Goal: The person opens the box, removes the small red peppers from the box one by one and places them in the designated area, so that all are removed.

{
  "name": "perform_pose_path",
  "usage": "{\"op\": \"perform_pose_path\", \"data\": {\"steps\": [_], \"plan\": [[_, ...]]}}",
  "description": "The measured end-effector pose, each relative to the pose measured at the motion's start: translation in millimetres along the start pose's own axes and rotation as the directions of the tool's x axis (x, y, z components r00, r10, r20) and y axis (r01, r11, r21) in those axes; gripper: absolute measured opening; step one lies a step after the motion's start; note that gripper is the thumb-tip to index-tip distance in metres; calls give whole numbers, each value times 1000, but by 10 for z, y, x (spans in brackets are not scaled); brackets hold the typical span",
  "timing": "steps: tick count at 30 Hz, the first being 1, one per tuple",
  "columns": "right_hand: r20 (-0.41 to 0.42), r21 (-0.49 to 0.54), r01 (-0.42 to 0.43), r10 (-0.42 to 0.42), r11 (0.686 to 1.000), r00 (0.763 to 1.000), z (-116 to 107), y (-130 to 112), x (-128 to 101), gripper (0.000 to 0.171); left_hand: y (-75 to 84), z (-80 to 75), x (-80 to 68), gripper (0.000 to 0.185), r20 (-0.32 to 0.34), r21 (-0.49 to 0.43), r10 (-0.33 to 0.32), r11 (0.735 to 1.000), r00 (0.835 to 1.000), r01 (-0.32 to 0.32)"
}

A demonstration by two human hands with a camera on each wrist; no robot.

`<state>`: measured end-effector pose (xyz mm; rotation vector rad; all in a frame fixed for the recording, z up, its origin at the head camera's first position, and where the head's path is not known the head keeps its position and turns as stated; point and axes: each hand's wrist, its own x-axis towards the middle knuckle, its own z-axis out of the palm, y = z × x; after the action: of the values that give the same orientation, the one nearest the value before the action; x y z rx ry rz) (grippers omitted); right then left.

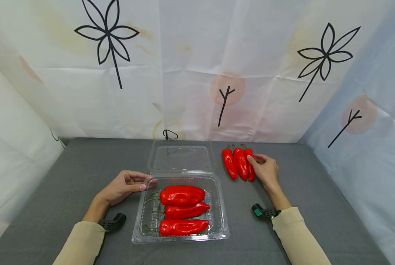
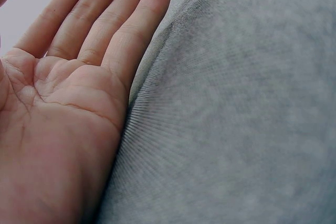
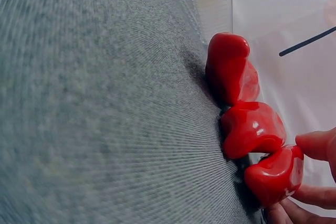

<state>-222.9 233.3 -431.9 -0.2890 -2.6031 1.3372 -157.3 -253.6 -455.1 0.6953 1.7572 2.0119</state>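
A clear plastic clamshell container (image 1: 222,221) lies on the table with three red peppers (image 1: 182,195) side by side in its base. Its lid (image 1: 181,156) is folded back behind it. My left hand (image 1: 126,187) touches the container's back left corner; in the left wrist view its fingers (image 2: 110,30) are nearly straight. Three more red peppers (image 1: 240,163) lie in a row to the right of the lid. With thumb and fingers, my right hand (image 1: 265,170) pinches the rightmost red pepper (image 3: 278,174), which rests against its neighbour.
A grey cloth (image 1: 94,162) covers the table. Behind it hangs a pale curtain (image 1: 191,44) with plant drawings, and more fabric (image 1: 376,158) closes off the right side. A thin black wire loop (image 1: 170,134) shows at the back edge.
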Motion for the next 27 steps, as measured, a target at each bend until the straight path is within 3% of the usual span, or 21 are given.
{"op": "perform_pose_path", "data": {"steps": [12,27], "plan": [[-23,4,11,-11,1000,1000,-49,-30,-11,51,3,-4,-5,34,7,-3,3,1000,1000,-3],[-36,0,73,-73,997,997,-154,-232,-76,51,17,14,-1,34,52,-20,59,998,997,-58]]}}
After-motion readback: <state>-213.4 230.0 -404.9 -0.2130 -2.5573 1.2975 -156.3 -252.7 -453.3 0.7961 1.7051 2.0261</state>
